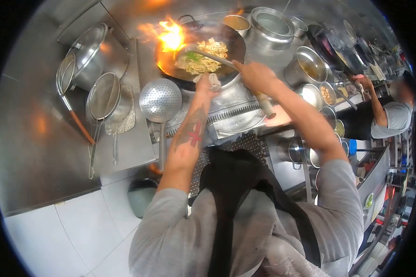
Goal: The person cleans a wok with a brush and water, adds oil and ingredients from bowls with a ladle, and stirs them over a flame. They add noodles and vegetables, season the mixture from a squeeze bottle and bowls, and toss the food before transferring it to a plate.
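Note:
A dark wok [235, 39] stands over the stove with noodles [208, 57] and a bit of green in it, and flames [172, 36] flare at its left side. My left hand [207, 84] is closed around a pale cloth [214, 82] at the wok's near rim. In my right hand [254, 75] is the handle of a metal ladle [215, 57], which reaches left into the wok over the noodles. The ladle's bowl is partly hidden by flame and food.
A perforated skimmer [160, 100], strainers [105, 96] and a lidded pot [91, 51] are on the left. Metal pots [306, 64] and a pot of brown liquid [237, 23] stand behind and right. A co-worker [386, 113] handles another wok [328, 48] at the right.

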